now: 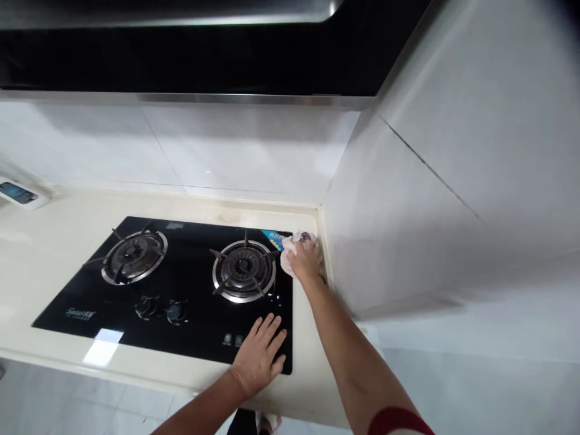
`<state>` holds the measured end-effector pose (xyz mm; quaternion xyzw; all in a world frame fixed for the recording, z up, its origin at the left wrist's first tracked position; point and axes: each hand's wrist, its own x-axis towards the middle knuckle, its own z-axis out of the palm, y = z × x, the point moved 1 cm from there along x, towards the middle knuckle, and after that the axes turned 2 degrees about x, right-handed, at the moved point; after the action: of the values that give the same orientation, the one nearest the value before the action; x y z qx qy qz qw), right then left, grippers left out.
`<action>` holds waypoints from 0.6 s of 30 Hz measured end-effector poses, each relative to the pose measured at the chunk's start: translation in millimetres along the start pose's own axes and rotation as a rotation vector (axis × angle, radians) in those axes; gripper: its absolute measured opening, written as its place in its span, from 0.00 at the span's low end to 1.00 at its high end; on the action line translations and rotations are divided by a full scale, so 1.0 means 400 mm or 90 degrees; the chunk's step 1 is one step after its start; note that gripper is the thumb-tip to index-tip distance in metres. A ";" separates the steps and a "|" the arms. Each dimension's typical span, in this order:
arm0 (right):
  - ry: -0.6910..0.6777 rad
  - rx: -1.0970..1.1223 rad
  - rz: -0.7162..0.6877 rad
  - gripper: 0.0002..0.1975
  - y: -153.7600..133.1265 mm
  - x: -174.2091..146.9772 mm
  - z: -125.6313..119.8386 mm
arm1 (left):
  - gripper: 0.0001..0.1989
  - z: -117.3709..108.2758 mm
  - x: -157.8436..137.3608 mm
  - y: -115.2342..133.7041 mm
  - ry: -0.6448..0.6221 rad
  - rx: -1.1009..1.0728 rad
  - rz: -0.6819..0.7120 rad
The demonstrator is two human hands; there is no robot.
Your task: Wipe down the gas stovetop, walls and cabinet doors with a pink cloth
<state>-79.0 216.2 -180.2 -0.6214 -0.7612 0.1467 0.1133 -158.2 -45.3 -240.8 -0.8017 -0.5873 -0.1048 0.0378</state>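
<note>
My right hand (pixel 307 261) is closed on a pale, crumpled cloth (pixel 288 256) with a dark patch on it. The cloth presses on the narrow strip of counter between the stove's right edge and the side wall, partly over the stove's corner. Flat on the front right of the black glass gas stove (pixel 194 326) lies my left hand (pixel 260 356), fingers spread, holding nothing. Between the hands and to their left sits the right burner (pixel 243 270) with its pan supports. A blue sticker (pixel 274 237) is at the stove's back right corner, beside the cloth.
The left burner (pixel 134 257) and two knobs (pixel 161 310) are on the stove. A black range hood (pixel 190 60) hangs above. The tiled side wall (pixel 408 211) bounds the right. A white device with a screen (pixel 20 193) stands at the far left of the cream counter (pixel 27 254).
</note>
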 end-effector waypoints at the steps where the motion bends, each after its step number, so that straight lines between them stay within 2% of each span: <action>1: 0.006 -0.004 -0.020 0.23 0.013 -0.036 0.007 | 0.26 -0.002 0.001 0.001 0.003 0.005 0.002; 3: 0.040 -0.013 -0.084 0.23 0.047 -0.136 0.023 | 0.24 -0.004 0.003 0.001 0.009 0.017 0.002; 6: 0.119 -0.012 -0.188 0.20 0.111 -0.332 0.064 | 0.23 -0.006 0.003 0.000 0.013 0.028 0.013; 10: 0.145 0.009 -0.216 0.18 0.216 -0.549 0.115 | 0.22 -0.003 0.001 -0.005 0.027 0.029 0.026; 13: 0.139 -0.005 -0.192 0.18 0.311 -0.618 0.109 | 0.21 0.001 0.004 -0.008 0.055 0.030 0.016; 18: 0.161 -0.023 -0.111 0.16 0.441 -0.643 0.082 | 0.20 0.000 0.008 -0.005 0.075 0.026 0.016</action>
<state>122.5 -5.9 -272.4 -0.5686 -0.7944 0.0426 0.2094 -159.0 -41.7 -240.0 -0.8005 -0.5758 -0.1397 0.0901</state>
